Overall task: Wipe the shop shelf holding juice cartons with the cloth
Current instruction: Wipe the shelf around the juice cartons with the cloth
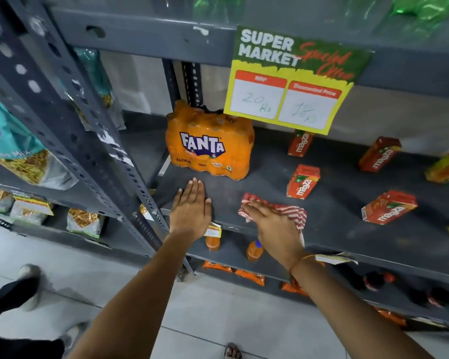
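Note:
The grey metal shelf (332, 211) holds several red Maaza juice cartons, among them one (302, 181) just beyond my right hand, one (389, 207) lying at the right and one (300, 143) at the back. My right hand (272, 226) presses flat on a red-and-white striped cloth (293, 213) near the shelf's front edge. My left hand (191, 206) lies flat and empty on the shelf, fingers together, just in front of an orange Fanta multipack (209, 143).
A yellow-green price sign (290, 81) hangs from the shelf above. A perforated grey upright (94, 130) stands at the left, with snack bags (18, 154) beyond it. Orange bottles (254, 251) sit on lower shelves. Another person's shoes (29, 283) are on the floor at left.

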{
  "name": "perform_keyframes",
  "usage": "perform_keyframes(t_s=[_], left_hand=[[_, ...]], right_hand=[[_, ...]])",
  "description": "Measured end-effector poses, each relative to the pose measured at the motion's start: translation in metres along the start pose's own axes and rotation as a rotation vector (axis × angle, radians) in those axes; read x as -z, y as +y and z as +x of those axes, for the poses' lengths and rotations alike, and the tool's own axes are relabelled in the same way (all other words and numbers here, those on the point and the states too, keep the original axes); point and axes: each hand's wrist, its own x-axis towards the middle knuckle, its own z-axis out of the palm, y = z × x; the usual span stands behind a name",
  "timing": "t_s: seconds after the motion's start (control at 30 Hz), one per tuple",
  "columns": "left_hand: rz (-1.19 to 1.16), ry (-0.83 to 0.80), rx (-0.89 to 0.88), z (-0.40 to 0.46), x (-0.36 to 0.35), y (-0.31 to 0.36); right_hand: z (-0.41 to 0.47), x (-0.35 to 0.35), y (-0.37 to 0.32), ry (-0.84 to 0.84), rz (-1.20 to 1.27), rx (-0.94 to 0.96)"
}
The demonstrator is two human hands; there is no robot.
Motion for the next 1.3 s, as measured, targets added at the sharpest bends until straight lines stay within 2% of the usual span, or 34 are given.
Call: perform_keyframes(t_s=[0.23, 0.33, 0.43, 0.5, 0.57, 0.63, 0.87, 1.07, 1.2, 1.3], left_hand=[[-0.002, -0.078, -0.086, -0.011, -0.001, 0.045], [-0.004, -0.099, -0.101, -0.018, -0.005, 0.063], [0.002, -0.074, -0.108, -0.024, -0.009, 0.070], [0.015, -0.059, -0.114, -0.025, -0.012, 0.072], [0.031, -0.050, -0.112, -0.025, -0.015, 0.072], [0.039, -0.043, -0.097, -0.024, -0.017, 0.072], [0.036, -0.056, -0.115, -0.035, -0.017, 0.095], [-0.001, -0.075, -0.194, -0.056, -0.019, 0.118], [0.004, -0.115, -0.212, -0.063, -0.020, 0.132], [0.009, -0.145, -0.235, -0.064, -0.019, 0.144]], right_hand=[[-0.043, 0.014, 0.048, -0.071, -0.140, -0.206], [-0.051, 0.034, 0.055, -0.089, -0.114, -0.294], [-0.045, 0.038, 0.047, -0.020, -0.026, -0.373], [-0.042, 0.026, 0.023, 0.077, 0.042, -0.277], [-0.042, 0.001, 0.001, 0.092, 0.036, -0.118], [-0.041, -0.012, -0.003, 0.100, 0.022, -0.101], [-0.051, 0.012, 0.035, 0.046, 0.006, -0.310], [-0.080, 0.052, 0.084, -0.058, -0.051, -0.473], [-0.103, 0.067, 0.124, -0.185, -0.031, -0.592], [-0.115, 0.077, 0.145, -0.187, -0.002, -0.688]])
